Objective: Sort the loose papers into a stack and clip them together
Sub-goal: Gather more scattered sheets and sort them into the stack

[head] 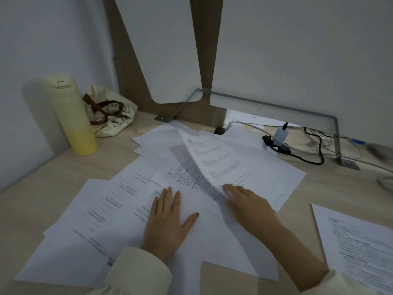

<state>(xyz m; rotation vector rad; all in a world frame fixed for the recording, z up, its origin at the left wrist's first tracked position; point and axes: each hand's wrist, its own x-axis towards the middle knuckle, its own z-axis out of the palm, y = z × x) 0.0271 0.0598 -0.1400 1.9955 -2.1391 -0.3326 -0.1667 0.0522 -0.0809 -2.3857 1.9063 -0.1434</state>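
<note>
Loose papers [131, 209] are spread, overlapping, across the middle of the surface [49, 184]. A bottle [72, 116] is stood upright at the far left, with a bag [110, 111] laid just beside it, to its right and slightly behind. A separate set of sheets [357, 248] is placed at the near right, apart from the spread. A plug [280, 133] and cables [314, 154] are found behind the spread, at the far right, below the partition [297, 60] along the rear edge.

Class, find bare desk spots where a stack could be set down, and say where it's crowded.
Free: desk left of the loose papers, before the yellow bottle; the strip between them and the right-hand sheet. Crowded: centre, cables behind.
</note>
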